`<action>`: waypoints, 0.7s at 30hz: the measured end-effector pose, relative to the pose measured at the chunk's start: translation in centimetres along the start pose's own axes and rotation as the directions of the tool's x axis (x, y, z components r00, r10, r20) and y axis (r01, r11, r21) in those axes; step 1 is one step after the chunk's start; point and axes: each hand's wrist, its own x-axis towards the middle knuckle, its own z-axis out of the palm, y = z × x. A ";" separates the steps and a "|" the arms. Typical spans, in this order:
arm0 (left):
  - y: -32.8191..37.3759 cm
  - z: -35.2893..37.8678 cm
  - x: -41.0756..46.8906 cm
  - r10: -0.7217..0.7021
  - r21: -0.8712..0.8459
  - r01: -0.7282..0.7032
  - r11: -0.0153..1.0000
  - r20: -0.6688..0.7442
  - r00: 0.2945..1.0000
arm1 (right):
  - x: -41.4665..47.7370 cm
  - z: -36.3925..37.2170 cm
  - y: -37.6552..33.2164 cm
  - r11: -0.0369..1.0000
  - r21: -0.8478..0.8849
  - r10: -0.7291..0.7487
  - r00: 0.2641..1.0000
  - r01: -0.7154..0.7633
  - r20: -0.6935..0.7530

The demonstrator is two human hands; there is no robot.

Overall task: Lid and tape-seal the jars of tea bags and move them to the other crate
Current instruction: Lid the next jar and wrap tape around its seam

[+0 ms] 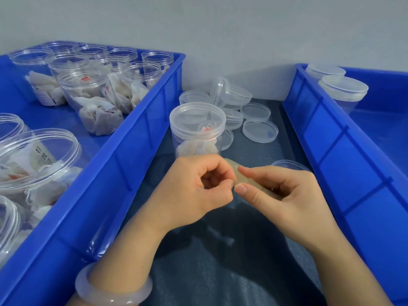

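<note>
Between the two crates, on the desk (220,261), stands one jar (197,129) of tea bags with its lid on. It is at 12 o'clock from the hands and close to them.

**Hands.** The left hand (198,186) and right hand (287,195) meet just in front of the jar. Each pinches the tape (231,167), a yellowish translucent strip, between thumb and forefinger, and the other fingers are curled. The fingertips of the two hands almost touch. Whether the strip is cut or runs from a roll inside the right palm cannot be told. A clear round rim shows behind the right hand and cannot be identified.

**Step in hand.** Lidding of this jar looks complete. Sealing is at its preparation stage: a tape end is being freed or drawn out. No tape is visible on the jar.

**Next move.**
1. Bring the free end to the seam between lid and jar wall.
2. Press it down and wrap it round the seam. One hand must steady or turn the jar.
3. Carry the jar to the right crate (331,140), where lidded jars (343,89) stand at 2 o'clock.

**Remaining stock.** The left crate (136,138), from 8 to 11 o'clock, holds many open jars. Spare lids (256,112) lie at 1 o'clock behind the jar.
</note>
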 end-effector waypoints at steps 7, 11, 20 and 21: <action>-0.1 -1.0 0.0 0.041 -0.165 -0.052 0.985 -0.069 0.997 | 0.0 -0.1 -0.3 0.996 0.092 0.021 1.000 -0.020 -0.006; 0.0 -0.5 -0.2 0.165 -0.099 -0.159 0.982 0.050 0.985 | 0.0 -0.2 -0.2 0.998 0.052 0.021 1.000 -0.022 0.017; -0.1 -0.1 0.3 0.188 0.013 -0.188 0.982 -0.108 0.976 | 0.0 -0.1 -0.1 0.997 0.077 0.011 1.000 -0.012 0.002; -0.1 -0.1 0.3 0.152 -0.020 -0.156 0.987 -0.132 0.979 | 0.0 -0.2 -0.1 0.997 0.076 0.018 1.000 -0.018 -0.007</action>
